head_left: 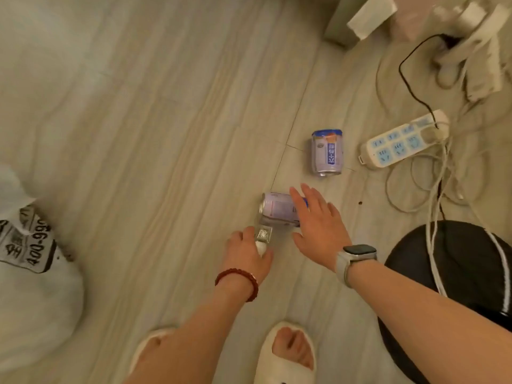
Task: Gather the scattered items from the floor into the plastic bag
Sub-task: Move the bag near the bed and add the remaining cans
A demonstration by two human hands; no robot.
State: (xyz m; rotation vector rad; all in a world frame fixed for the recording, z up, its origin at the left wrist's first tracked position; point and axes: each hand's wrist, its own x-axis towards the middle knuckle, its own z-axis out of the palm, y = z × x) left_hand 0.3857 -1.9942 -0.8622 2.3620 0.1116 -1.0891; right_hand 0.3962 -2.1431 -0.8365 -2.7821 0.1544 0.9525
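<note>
Spread right-hand fingers (pixel 310 200) reach over can (pixel 277 207); left hand (pixel 246 252) perhaps pinches packet (pixel 263 235).

A pale wood-grain plank floor (pixel 166 120) is filling most of the view, its boards running diagonally and glowing under warm, yellowish indoor light. At the right, a white power strip (pixel 404 141) with blue-trimmed sockets is lying flat, a black cable (pixel 412 87) plugging into its far end. Loose white cords (pixel 437 195) are looping over the floor around it and trailing across a round black base (pixel 457 286) sitting at the lower right edge. In the top right corner, a pale block-like piece of furniture (pixel 336 29) is standing, with blurred white objects crowding just beside it
</note>
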